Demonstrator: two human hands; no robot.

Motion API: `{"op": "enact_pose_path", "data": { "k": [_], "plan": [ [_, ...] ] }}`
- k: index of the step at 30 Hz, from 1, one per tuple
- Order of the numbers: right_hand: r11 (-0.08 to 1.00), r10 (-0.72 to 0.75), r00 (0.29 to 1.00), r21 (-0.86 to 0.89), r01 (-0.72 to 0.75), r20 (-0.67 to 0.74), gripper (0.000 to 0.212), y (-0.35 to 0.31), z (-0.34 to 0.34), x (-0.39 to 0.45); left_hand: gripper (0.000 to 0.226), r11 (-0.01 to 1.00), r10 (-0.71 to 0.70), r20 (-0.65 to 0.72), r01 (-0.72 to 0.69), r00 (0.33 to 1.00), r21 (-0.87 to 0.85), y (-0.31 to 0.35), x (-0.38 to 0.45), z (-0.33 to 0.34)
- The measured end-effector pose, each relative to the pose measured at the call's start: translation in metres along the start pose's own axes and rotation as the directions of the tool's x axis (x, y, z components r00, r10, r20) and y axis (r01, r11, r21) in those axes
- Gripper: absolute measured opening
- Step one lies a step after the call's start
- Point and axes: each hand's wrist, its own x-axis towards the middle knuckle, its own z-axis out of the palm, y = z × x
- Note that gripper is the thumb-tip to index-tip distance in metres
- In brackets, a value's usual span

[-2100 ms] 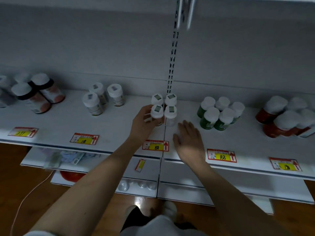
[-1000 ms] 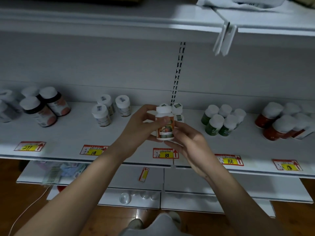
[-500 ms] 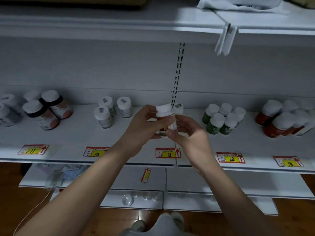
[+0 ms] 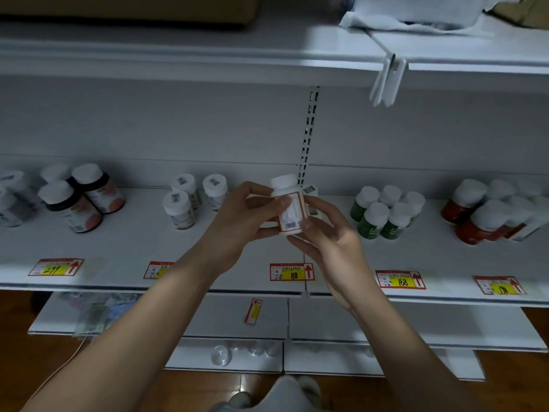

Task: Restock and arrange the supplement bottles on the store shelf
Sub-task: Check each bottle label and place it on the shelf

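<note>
A white supplement bottle [image 4: 290,210] with an orange-framed label and a white cap is held up in front of the white shelf [image 4: 133,248], tilted slightly, its barcode side facing me. My left hand [image 4: 243,221] grips it from the left, thumb on the label. My right hand [image 4: 329,236] holds it from the right and below with curled fingers. Behind my hands, a bottle of the same kind [image 4: 310,193] on the shelf is mostly hidden.
The shelf carries dark bottles [image 4: 80,194] at left, small white-capped bottles [image 4: 190,197], green bottles [image 4: 386,212] and red bottles [image 4: 487,212] at right. Price tags such as 88 [image 4: 292,272] line the front edge. An upper shelf [image 4: 208,55] hangs overhead; lower shelves sit below.
My left hand lifted one bottle from the group on the shelf, my right hand joined it, and the bottle has been turned from its fruit picture to its barcode side.
</note>
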Motion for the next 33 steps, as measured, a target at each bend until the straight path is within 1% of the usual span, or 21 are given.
{"op": "enact_pose_path", "data": {
  "k": [2, 5, 6, 10, 12, 14, 16, 18, 20, 23, 25, 28, 29, 33],
  "plan": [
    [0.999, -0.021, 0.999, -0.037, 0.020, -0.037, 0.034, 0.002, 0.000, -0.001, 0.030, 1.000, 0.003, 0.010, -0.003, 1.000, 0.011, -0.001, -0.001, 0.001],
    [0.964, -0.107, 0.991, -0.254, 0.084, -0.076, 0.039, 0.002, -0.002, 0.001, 0.030, 0.999, -0.001, 0.019, 0.000, 1.000, 0.054, -0.002, -0.003, 0.005],
    [0.952, -0.123, 0.990, -0.290, 0.096, -0.075, 0.041, 0.000, -0.001, 0.001, 0.033, 0.997, -0.002, 0.015, 0.001, 1.000, 0.071, -0.002, -0.003, 0.006],
    [0.936, -0.145, 0.988, -0.332, 0.118, -0.059, 0.049, 0.000, 0.000, 0.000, 0.039, 0.996, 0.007, 0.032, -0.010, 0.999, 0.091, -0.001, -0.003, 0.010],
    [0.933, -0.145, 0.988, -0.340, 0.119, -0.052, 0.046, 0.000, -0.001, 0.000, 0.036, 0.997, 0.004, 0.058, -0.009, 0.998, 0.083, 0.001, -0.002, 0.010],
    [0.945, -0.127, 0.991, -0.310, 0.107, -0.046, 0.036, -0.004, -0.004, 0.000, 0.034, 0.998, -0.001, 0.077, -0.003, 0.997, 0.056, 0.001, -0.002, 0.009],
    [0.984, -0.062, 0.998, -0.164, 0.062, 0.005, 0.028, -0.007, -0.009, -0.001, 0.036, 0.999, -0.004, 0.084, 0.001, 0.996, 0.036, 0.001, -0.001, 0.007],
    [0.999, 0.011, 0.998, -0.038, -0.008, 0.066, 0.029, -0.009, -0.011, -0.002, 0.037, 1.000, -0.016, 0.073, 0.015, 0.997, 0.010, 0.000, 0.000, 0.008],
    [1.000, 0.019, 0.997, -0.017, -0.018, 0.079, 0.030, -0.009, -0.011, -0.003, 0.035, 1.000, -0.020, 0.053, 0.019, 0.998, 0.007, -0.001, 0.001, 0.009],
    [1.000, -0.004, 0.999, -0.030, 0.005, 0.035, 0.029, -0.008, -0.011, -0.002, 0.029, 1.000, -0.013, 0.056, 0.013, 0.998, 0.004, -0.002, 0.001, 0.011],
    [0.997, -0.028, 1.000, -0.078, 0.028, -0.005, 0.029, -0.008, -0.012, -0.002, 0.029, 1.000, -0.002, 0.059, 0.001, 0.998, 0.016, -0.003, -0.001, 0.012],
    [0.953, -0.109, 0.993, -0.288, 0.090, -0.051, 0.031, -0.008, -0.012, -0.002, 0.032, 0.999, 0.000, 0.063, -0.003, 0.998, 0.039, -0.002, -0.002, 0.014],
    [0.938, -0.123, 0.991, -0.332, 0.098, -0.055, 0.033, -0.008, -0.013, -0.003, 0.034, 0.999, -0.002, 0.061, -0.001, 0.998, 0.049, -0.002, -0.002, 0.014],
    [0.918, -0.132, 0.990, -0.384, 0.103, -0.050, 0.040, -0.007, -0.013, -0.002, 0.042, 0.998, -0.002, 0.076, -0.003, 0.997, 0.062, -0.002, -0.003, 0.011]
  ]
}}
